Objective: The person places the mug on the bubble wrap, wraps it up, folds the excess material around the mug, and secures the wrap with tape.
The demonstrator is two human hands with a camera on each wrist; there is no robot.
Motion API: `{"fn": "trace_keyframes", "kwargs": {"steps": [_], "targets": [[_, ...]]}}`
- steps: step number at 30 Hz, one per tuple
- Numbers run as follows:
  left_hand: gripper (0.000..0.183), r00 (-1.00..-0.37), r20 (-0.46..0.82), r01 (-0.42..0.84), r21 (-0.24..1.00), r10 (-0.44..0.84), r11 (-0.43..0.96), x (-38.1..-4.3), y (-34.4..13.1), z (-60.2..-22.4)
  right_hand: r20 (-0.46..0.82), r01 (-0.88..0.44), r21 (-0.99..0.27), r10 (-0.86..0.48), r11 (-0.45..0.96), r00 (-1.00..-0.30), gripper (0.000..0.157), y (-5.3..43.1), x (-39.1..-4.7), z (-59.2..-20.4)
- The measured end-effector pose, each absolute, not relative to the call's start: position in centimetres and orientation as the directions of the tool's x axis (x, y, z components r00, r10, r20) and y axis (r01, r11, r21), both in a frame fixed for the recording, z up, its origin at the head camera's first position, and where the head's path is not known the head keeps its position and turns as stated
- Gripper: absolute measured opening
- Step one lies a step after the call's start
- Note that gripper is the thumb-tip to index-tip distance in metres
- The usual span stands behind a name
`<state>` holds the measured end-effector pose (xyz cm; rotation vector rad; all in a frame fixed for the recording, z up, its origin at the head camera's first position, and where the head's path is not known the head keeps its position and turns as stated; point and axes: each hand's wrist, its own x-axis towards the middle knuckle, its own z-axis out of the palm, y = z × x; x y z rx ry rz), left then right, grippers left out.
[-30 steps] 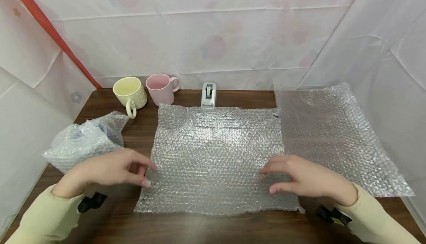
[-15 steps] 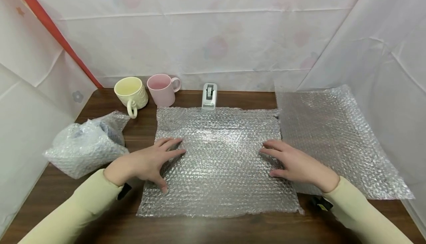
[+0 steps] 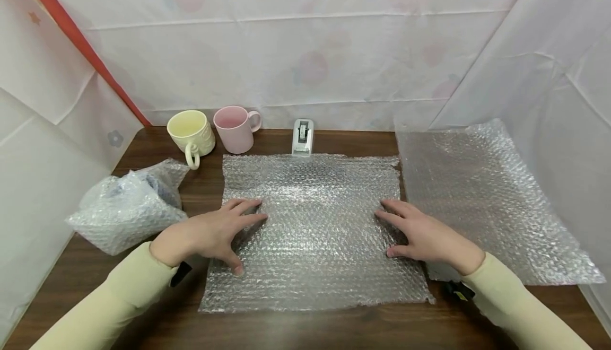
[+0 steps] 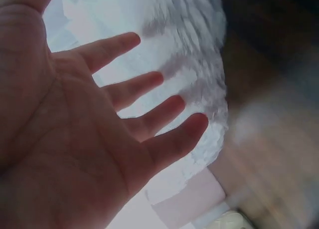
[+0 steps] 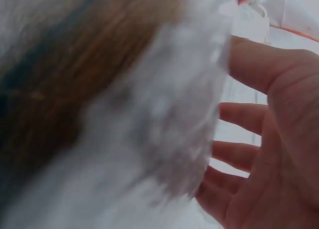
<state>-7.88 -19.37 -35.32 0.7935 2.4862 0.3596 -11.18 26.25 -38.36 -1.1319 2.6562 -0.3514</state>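
Observation:
A sheet of clear bubble wrap (image 3: 315,244) lies spread flat on the dark wood table, its edges slightly ragged. Over its left part my left hand (image 3: 210,233) rests palm down, fingers spread and fingertips at the sheet. My right hand (image 3: 425,236) lies over the right part in a similar way, fingers slightly bent and thumb apart. In the left wrist view, the straight, spread fingers (image 4: 174,139) show against the bubble wrap, holding nothing. The right wrist view has the thumb and fingers (image 5: 237,154) right at the blurred sheet, without a grip on it.
A bundle in bubble wrap (image 3: 126,209) sits at the left. Behind it stand a yellow mug (image 3: 193,135) and a pink mug (image 3: 236,133). A white tape dispenser (image 3: 303,137) touches the sheet's far edge. Another bubble wrap sheet (image 3: 477,201) lies at the right, against the curtain.
My left hand has moved forward and right from the sheet's left edge, its fingers spreading. My right hand has shifted slightly forward. Both have stayed nearly still over the last half second.

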Motion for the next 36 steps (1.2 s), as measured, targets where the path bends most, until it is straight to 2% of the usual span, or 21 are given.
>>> {"fn": "trace_keyframes", "kwargs": {"steps": [6,9,13,19,24,29,36], "targets": [[0.087,-0.698,-0.387,0.459,0.405,0.603,0.791,-9.8,-19.4,-33.6,-0.171,-0.645,-0.3,-0.705,0.703,-0.688,0.086,26.1,-11.0,-38.6],[0.073,-0.761,-0.324,0.445,0.369,0.562,0.816,-11.3,-19.5,-32.3,-0.206,-0.628,-0.296,-0.69,0.719,-0.694,0.087,26.0,-11.1,-38.4],[0.058,-0.871,-0.215,0.369,0.305,0.441,0.878,-13.6,-19.9,-31.0,-0.233,-0.613,-0.295,-0.678,0.733,-0.697,0.086,25.7,-11.1,-38.1],[0.044,-0.961,-0.092,0.211,0.367,0.261,0.906,-16.8,-20.5,-29.5,-0.244,-0.616,-0.281,-0.676,0.736,-0.696,0.084,25.4,-11.0,-38.0],[0.05,-0.993,-0.026,0.087,0.476,0.112,0.875,-19.8,-21.3,-29.0,-0.245,-0.615,-0.278,-0.674,0.738,-0.697,0.085,25.4,-11.1,-38.1],[0.064,-1.0,-0.017,-0.005,0.532,0.004,0.847,-22.6,-22.2,-29.7,-0.251,-0.605,-0.287,-0.668,0.743,-0.701,0.085,25.3,-11.1,-38.2],[0.095,-0.996,-0.086,-0.068,0.523,-0.027,0.849,-24.7,-22.6,-31.4,-0.26,-0.597,-0.287,-0.661,0.749,-0.704,0.085,25.4,-11.2,-38.1]]}}
